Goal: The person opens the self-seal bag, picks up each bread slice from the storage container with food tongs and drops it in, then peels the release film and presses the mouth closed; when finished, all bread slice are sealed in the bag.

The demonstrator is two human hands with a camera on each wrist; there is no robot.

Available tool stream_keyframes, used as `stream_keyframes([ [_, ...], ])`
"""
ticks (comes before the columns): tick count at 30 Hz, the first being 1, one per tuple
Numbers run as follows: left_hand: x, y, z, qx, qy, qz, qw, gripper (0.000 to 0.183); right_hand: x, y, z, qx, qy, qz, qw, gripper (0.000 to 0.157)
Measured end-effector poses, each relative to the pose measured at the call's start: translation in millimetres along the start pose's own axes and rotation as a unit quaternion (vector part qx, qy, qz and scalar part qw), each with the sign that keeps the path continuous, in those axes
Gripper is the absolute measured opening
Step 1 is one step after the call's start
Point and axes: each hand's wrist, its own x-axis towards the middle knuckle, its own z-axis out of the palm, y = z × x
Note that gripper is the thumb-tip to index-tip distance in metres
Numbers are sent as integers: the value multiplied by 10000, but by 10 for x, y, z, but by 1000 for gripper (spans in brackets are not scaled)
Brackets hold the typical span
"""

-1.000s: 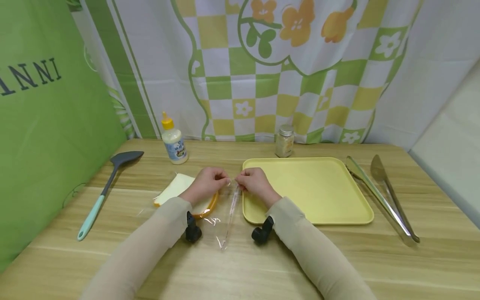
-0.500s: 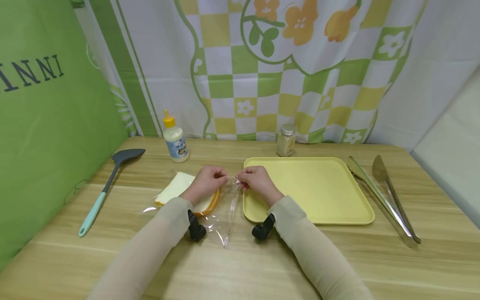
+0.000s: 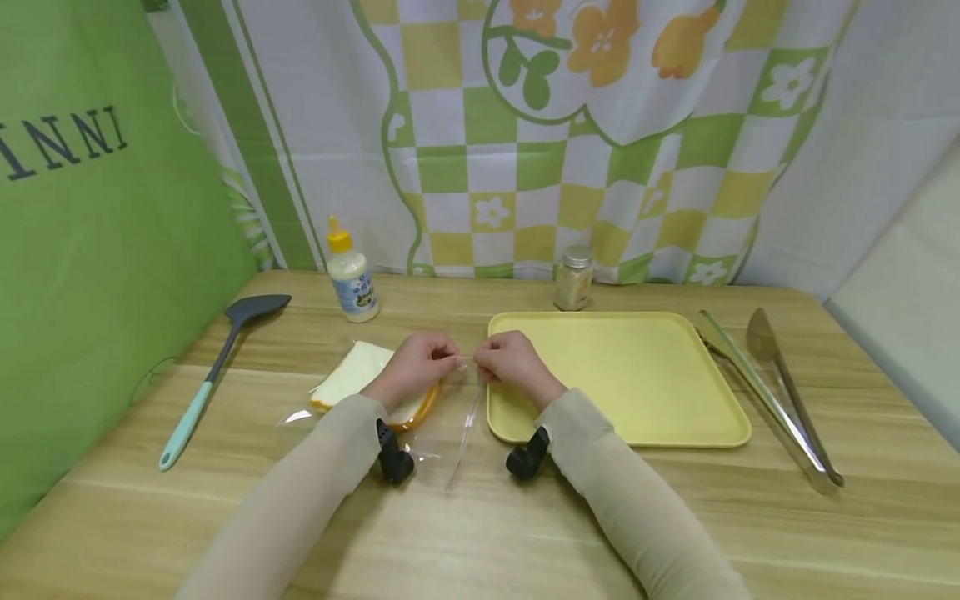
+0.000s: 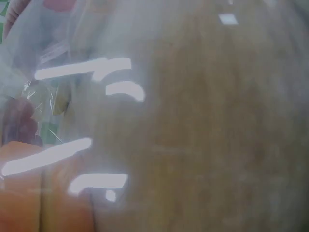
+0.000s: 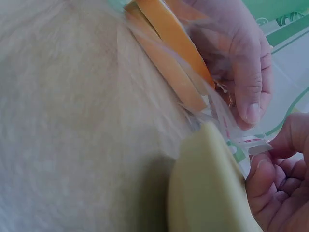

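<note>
Sliced bread point(image 3: 354, 373) with orange-brown crust lies in a clear plastic bag point(image 3: 463, 425) left of centre. Over the bread, my left hand point(image 3: 416, 364) pinches the bag's edge between thumb and fingers. My right hand point(image 3: 516, 364) pinches the same edge a short gap away, beside the yellow tray's left rim. In the right wrist view a narrow printed strip point(image 5: 253, 141) of the bag reaches the right thumb and curled fingers. Shiny plastic fills much of the left wrist view, with the crust point(image 4: 19, 193) low at its left. The left hand hides part of the bread.
The yellow tray point(image 3: 622, 379) lies right of the bag. Tongs point(image 3: 765, 400) lie beyond it. A spatula point(image 3: 217, 367) lies at far left. A yellow-capped squeeze bottle point(image 3: 354, 283) and a lidded glass jar point(image 3: 573, 279) stand at the back, before a curtain point(image 3: 487, 167).
Both hands keep their pinch on the bag's edge and have barely moved. The bag's plastic has shifted slightly, with its glints changed. The head view has tilted a little.
</note>
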Motion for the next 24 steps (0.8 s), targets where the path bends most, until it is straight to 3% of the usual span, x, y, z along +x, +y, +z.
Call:
stream_keyframes([
  [10, -10, -3, 2, -147, 60, -49, 9999, 10, -25, -22, -1, -235, -181, 86, 9995, 22],
  [17, -25, 4, 1, -105, 87, -18, 9999, 11, -6, 26, -2, 317, -240, 167, 9991, 19],
  [21, -30, -9, -4, -129, 134, -11, 9998, 12, 0, 61, -62, 637, -416, -41, 9971, 18],
  [24, -33, -16, -10, -176, 128, 18, 9998, 12, -6, 56, -133, 697, -726, -307, 9945, 26],
])
